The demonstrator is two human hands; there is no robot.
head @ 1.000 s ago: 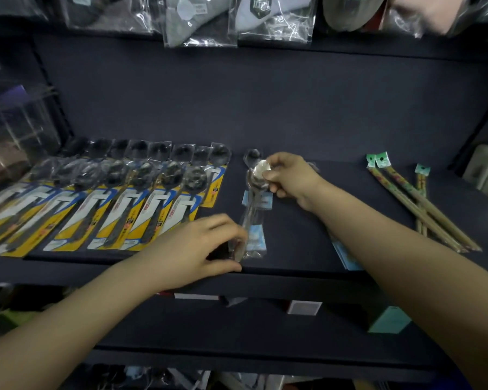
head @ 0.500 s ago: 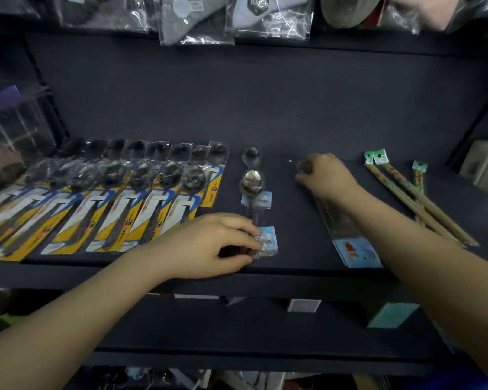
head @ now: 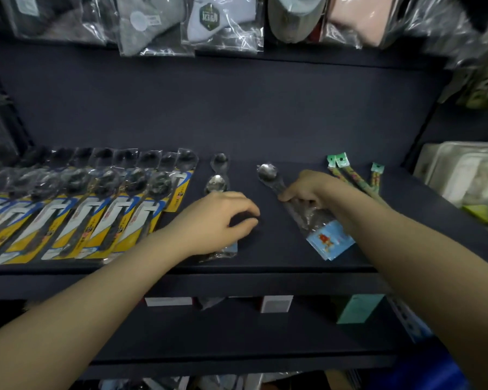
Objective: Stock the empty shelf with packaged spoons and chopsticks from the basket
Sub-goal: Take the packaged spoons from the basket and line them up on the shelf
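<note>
- The right hand (head: 307,190) now grips a spoon in a clear bag (head: 299,209), fingers curled over its handle. A moment ago this hand lay on the top end of the bag; now it sits lower, and the shiny round bowl shows.
- This spoon lies tilted on the dark shelf (head: 265,266), between the middle spoons and the chopsticks. Its blue paper label (head: 328,240) points to the front edge.
- The left hand (head: 220,220) has moved up from the front edge. It rests on two more bagged spoons (head: 217,178), fingers bent. I cannot tell if it pinches them.
- Chopsticks (head: 352,178) with green tags lie at the right, just beside the right wrist.
- A row of black spoons on yellow cards (head: 96,215) fills the left side, as before.
- The shelf is flat, dark blue and dull.
- Above hang crinkly plastic bags with soft cloth things (head: 209,21) inside.
- White boxes (head: 462,170) sit far right.
</note>
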